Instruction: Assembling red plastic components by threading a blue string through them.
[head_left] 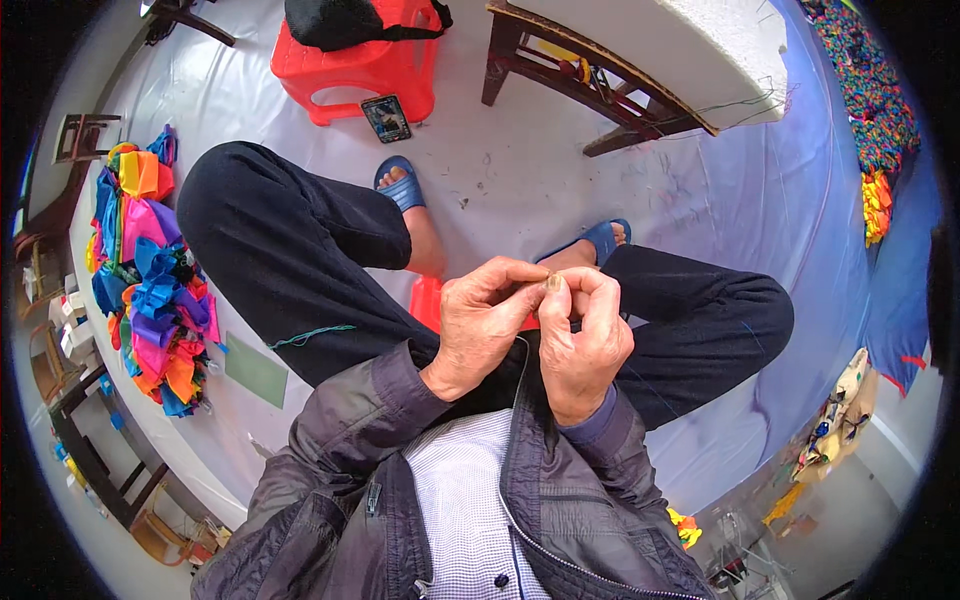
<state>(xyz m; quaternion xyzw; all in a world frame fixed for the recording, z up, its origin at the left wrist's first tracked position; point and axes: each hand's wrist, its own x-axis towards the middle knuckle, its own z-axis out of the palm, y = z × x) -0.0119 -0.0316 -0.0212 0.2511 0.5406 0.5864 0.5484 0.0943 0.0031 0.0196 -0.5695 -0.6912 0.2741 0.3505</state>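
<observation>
Both hands meet in front of my lap, fingertips against fingertips. My left hand [480,318] is closed in a pinch of thumb and forefinger. Against it, my right hand [583,345] pinches too, its thumb nail facing up. Whatever lies between the fingertips is too small or too hidden to make out. A loose teal thread [312,336] lies across my left thigh, and a thin blue thread [648,388] trails over the right one. Below the hands, part of something red [425,302] shows between my legs.
A heap of colourful fabric pieces [150,290] lies at the left, beside a flat green sheet [255,370]. Ahead stand a red plastic stool [355,70] with a black bag [333,22], a phone [386,118] leaning there, and a wooden frame [600,85] under a white slab [700,45].
</observation>
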